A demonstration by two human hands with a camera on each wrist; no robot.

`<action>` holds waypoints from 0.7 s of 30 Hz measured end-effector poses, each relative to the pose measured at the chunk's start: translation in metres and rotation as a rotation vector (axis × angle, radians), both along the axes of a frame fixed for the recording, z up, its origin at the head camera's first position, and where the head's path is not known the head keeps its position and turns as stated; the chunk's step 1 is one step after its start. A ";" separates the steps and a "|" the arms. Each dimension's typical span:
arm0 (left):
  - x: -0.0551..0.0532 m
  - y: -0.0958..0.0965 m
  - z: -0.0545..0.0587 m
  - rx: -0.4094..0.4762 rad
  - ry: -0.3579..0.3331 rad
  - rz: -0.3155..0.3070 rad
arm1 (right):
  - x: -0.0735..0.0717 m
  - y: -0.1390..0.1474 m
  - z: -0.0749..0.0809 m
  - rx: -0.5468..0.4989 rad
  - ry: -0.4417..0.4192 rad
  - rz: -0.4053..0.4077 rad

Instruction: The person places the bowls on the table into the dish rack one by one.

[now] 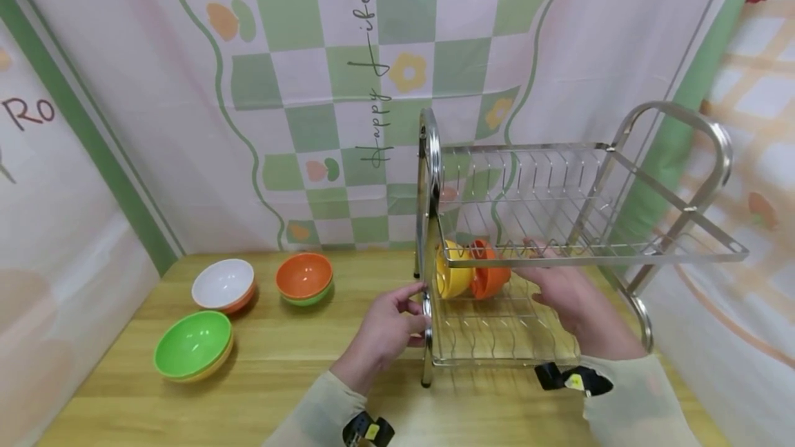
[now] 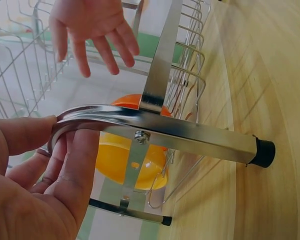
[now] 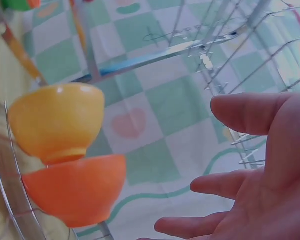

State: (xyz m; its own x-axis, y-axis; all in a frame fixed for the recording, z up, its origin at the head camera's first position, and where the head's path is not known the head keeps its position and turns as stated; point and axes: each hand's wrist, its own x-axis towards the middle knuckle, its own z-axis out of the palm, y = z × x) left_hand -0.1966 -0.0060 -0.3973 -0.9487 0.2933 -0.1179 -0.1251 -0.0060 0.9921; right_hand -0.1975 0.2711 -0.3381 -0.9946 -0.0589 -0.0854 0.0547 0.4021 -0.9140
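While left fingers (image 2: 80,165) pinch rack (image 2: 205,138), right fingers (image 3: 220,184) spread near racked orange bowl (image 3: 80,192), upper tier (image 1: 621,260) overhead, green bowl (image 1: 194,343) leftward

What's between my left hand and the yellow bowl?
The rack's side frame, which your left hand grips; the left wrist and head views show it.
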 end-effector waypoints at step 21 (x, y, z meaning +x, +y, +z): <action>0.002 0.001 0.002 -0.051 -0.013 0.022 | 0.036 -0.036 -0.003 -0.281 -0.027 -0.014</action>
